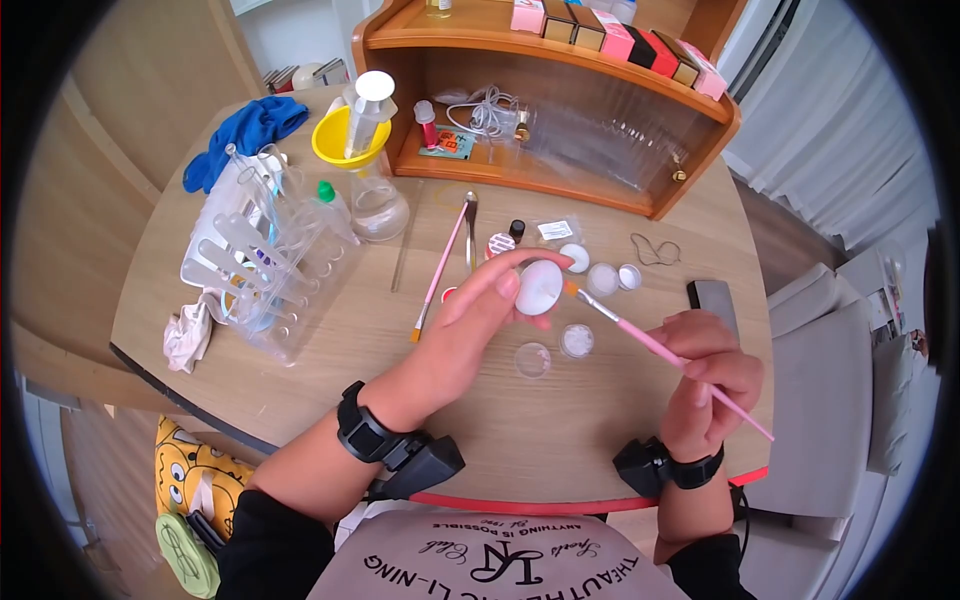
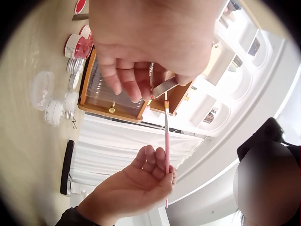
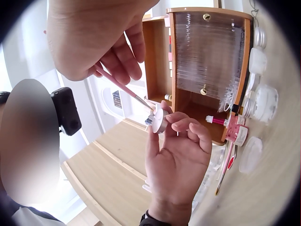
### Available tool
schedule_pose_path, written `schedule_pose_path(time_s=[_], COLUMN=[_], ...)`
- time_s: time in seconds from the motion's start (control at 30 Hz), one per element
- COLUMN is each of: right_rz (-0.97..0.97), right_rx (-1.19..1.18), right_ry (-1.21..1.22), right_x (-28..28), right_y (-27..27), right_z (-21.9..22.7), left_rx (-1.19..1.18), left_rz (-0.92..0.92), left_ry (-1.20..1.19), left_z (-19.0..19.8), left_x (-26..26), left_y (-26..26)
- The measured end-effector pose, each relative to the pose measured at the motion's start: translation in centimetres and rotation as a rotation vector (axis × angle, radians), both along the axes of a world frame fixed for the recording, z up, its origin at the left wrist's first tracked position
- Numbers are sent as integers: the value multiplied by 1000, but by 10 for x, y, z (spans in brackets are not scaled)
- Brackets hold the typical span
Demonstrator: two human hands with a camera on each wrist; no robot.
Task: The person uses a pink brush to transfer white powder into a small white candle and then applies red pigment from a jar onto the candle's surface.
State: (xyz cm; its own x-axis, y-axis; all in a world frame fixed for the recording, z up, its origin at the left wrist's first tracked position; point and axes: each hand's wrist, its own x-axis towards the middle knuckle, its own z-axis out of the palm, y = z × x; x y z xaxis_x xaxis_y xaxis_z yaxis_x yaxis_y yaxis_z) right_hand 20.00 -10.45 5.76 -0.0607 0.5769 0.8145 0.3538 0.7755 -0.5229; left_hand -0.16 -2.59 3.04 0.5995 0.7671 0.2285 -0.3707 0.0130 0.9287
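My left hand (image 1: 465, 335) pinches a small round silver tin (image 1: 541, 288) by its rim and holds it above the table, tilted. Its face looks pale and whitish, and its metal side shows in the right wrist view. A thin pink-handled brush (image 1: 645, 338) is held in my right hand (image 1: 708, 372) between thumb and fingers. The orange bristles (image 2: 166, 105) are right at the tin's edge in the head view. Below on the table stand a clear jar with white bits (image 1: 577, 341) and a clear round lid (image 1: 533, 360).
At left are a clear test tube rack (image 1: 290, 340), a flask (image 1: 380, 212) with a yellow funnel (image 1: 330, 150) and a blue cloth (image 1: 245, 135). Another pink brush (image 1: 441, 265) lies mid-table. A wooden cabinet (image 1: 560, 185) stands behind; a black box (image 1: 712, 303) lies right.
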Motion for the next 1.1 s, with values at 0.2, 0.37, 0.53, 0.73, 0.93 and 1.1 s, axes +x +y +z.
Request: schedule_pose_path(time_s=[0.2, 0.37, 0.53, 0.73, 0.93, 1.1], right_rz=[6, 2, 1, -8, -38, 6], right_rx=[-2, -27, -22, -23, -27, -25], right_ry=[-73, -88, -60, -61, -85, -73], right_x=[1, 1, -1, 1, 2, 2], right_y=[2, 2, 2, 1, 1, 1], right_z=[0, 0, 1, 1, 1, 1], left_rx=[11, 17, 29, 23, 39, 39], left_rz=[-49, -55, -54, -51, -45, -45], left_ry=[56, 49, 61, 57, 80, 69], left_z=[-2, -1, -3, -2, -4, -4], left_x=[0, 1, 0, 0, 0, 0], left_y=[-1, -1, -1, -1, 0, 1])
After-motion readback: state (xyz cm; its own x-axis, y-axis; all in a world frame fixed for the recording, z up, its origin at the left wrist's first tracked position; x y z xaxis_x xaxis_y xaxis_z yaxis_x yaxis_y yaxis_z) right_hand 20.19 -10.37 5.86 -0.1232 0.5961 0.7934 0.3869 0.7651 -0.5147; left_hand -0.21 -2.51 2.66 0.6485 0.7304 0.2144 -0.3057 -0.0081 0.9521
